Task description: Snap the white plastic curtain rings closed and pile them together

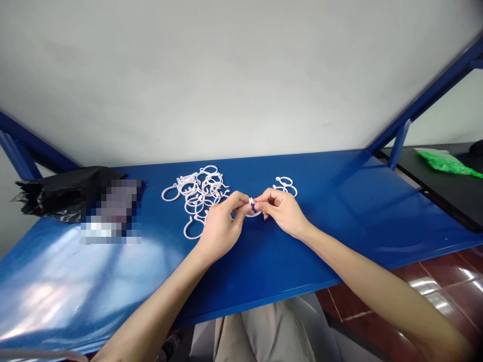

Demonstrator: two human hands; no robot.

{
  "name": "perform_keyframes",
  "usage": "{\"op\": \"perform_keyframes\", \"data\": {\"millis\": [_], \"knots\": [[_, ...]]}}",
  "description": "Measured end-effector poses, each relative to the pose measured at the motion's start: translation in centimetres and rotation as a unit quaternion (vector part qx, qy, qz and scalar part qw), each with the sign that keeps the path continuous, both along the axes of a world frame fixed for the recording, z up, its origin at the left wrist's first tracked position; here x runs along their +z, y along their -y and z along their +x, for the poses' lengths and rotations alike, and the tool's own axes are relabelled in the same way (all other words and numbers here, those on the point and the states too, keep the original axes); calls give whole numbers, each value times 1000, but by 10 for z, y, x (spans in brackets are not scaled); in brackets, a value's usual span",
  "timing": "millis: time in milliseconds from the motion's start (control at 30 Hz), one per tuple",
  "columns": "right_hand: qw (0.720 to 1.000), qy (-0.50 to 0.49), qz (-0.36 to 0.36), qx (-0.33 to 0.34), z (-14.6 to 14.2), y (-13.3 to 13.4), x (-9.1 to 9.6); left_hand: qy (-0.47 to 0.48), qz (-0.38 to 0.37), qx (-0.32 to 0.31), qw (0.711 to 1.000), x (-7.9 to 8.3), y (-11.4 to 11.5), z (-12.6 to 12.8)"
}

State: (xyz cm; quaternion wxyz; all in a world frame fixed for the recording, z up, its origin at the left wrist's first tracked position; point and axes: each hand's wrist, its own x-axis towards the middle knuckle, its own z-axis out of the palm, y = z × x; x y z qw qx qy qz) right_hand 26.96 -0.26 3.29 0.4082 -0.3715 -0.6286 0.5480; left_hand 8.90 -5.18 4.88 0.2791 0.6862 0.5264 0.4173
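Between my two hands, above the blue tabletop, is a white plastic ring point(253, 214) with a small clasp at its top. My left hand point(222, 226) pinches the clasp from the left, thumb and forefinger pressed together. From the right, my right hand point(284, 211) pinches the other side of the clasp. Fingers cover much of the ring, so I cannot tell whether the clasp is fastened. Left of my hands lies a loose pile of similar white rings point(194, 205), several of them overlapping. A few more white rings point(290, 190) rest just behind my right hand.
The blue metal table point(324, 236) backs onto a pale wall. At the left lie a black plastic bag point(71, 188) and a blurred-out flat object point(118, 206). Blue posts rise at both ends. A green packet point(447, 162) sits on a black surface at the right.
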Motion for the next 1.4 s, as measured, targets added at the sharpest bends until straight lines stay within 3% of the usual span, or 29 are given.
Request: {"op": "perform_keyframes", "data": {"millis": [233, 333, 467, 533, 733, 933, 1133, 1200, 1300, 1400], "knots": [[998, 48, 39, 11, -1, 7, 2, -70, 61, 1, 996, -5, 0, -3], [991, 74, 107, -8, -1, 4, 4, -105, 90, -8, 990, -4, -4, -6], [934, 195, 281, -98, 13, -13, 6, -233, 136, 28, 962, -10, -10, -12], [897, 267, 318, -152, 26, -26, 6, -301, 159, 47, 939, -17, -13, -15], [823, 451, 266, -223, 56, -52, -1, -380, 194, 34, 904, -36, -19, -16], [802, 473, 277, -237, 59, -54, -5, -357, 224, 76, 904, -32, -21, -17], [815, 410, 332, -241, 51, -46, 2, -278, 207, 118, 930, -21, -15, -12], [846, 361, 336, -203, 42, -37, 6, -242, 190, 117, 944, -19, -13, -9], [909, 279, 297, -83, 24, -20, 9, -192, 170, 121, 959, -16, -11, -6], [940, 224, 256, 8, 9, -6, 4, -161, 151, 134, 966, -14, -9, -5]]}}
